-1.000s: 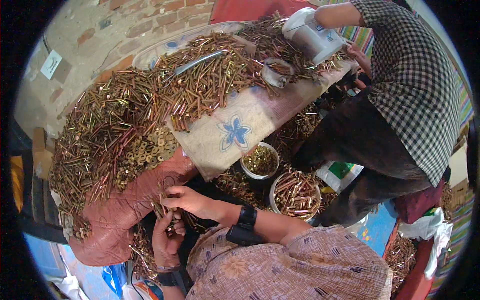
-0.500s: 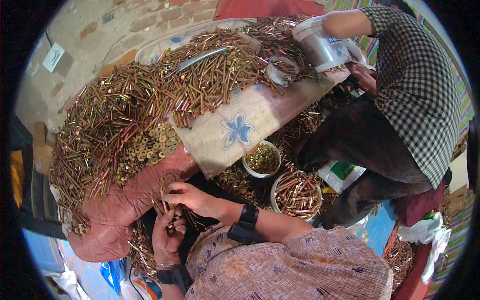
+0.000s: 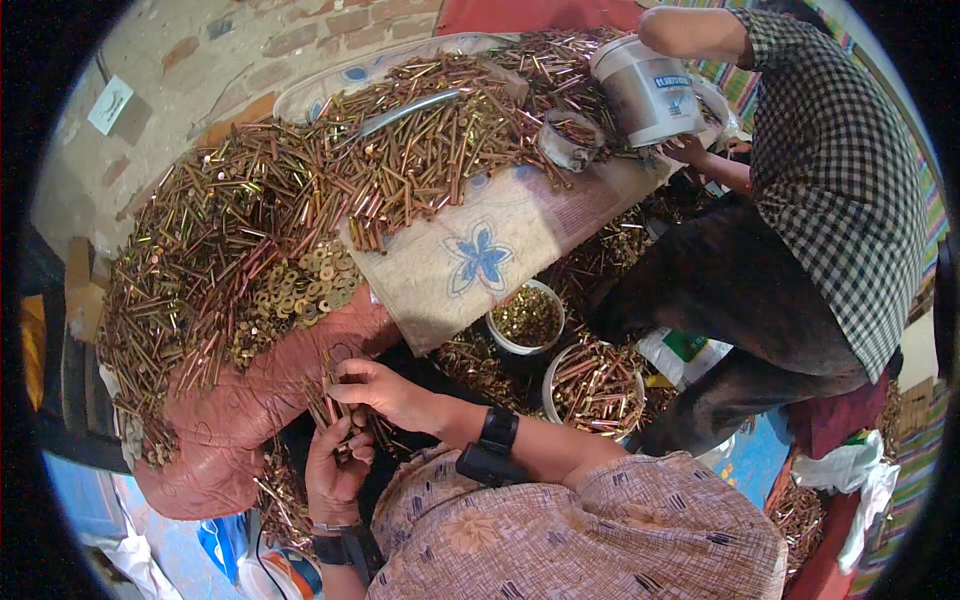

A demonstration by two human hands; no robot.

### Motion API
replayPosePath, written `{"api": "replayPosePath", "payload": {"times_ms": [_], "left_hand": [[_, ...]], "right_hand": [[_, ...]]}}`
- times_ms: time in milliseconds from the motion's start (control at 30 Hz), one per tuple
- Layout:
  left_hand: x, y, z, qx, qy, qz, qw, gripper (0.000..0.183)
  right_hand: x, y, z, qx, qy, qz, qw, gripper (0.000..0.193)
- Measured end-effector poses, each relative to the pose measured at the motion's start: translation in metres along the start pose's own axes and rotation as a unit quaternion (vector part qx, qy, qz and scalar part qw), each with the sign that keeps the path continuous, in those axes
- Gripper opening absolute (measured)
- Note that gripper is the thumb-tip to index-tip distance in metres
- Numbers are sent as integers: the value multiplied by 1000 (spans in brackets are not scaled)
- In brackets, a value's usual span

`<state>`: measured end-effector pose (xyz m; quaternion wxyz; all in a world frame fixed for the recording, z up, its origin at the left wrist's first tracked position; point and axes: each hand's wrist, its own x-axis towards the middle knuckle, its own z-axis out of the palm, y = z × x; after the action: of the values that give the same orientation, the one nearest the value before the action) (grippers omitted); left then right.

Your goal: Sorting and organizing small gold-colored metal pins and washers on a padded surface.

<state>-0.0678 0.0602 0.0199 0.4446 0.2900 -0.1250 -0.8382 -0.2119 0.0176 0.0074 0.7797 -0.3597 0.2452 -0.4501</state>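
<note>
My left hand is closed around several long brass-coloured bolts whose ends stick up past the fingers. Just above it, my right hand pinches at the upper end of a bolt, its thumb and fingertips close together. Both hands are over the edge of a reddish-brown padded cover. Beyond them, a pile of washers and small nuts lies beside a large heap of similar bolts. Exactly what the right fingertips grip is partly hidden.
A tub of small brass-coloured parts and a tub of bolts stand to my right. A patterned board juts out below the heap. At far right a co-worker in a checked shirt handles a white bucket.
My hands have barely moved. The co-worker's bucket has turned and shifted slightly right, and the lower hand now reaches under its base.
</note>
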Motion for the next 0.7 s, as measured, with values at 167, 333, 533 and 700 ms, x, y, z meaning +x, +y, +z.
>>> {"api": "replayPosePath", "payload": {"times_ms": [167, 333, 533, 700], "left_hand": [[0, -1, 0, 6, 19, 10, 1000, 24], [2, -1, -9, 26, 31, 9, 999, 23], [3, -1, -7, 27, 43, 7, 999, 19], [4, 0, -5, 23, 28, 7, 999, 16]], "right_hand": [[2, 2, -2, -17, 8, -5, 1000, 16], [0, 1, 1, 3, -3, 5, 1000, 19], [-1, 0, 2, -4, 9, 10, 1000, 18], [1, 2, 0, -35, 7, 3, 999, 17]]}}
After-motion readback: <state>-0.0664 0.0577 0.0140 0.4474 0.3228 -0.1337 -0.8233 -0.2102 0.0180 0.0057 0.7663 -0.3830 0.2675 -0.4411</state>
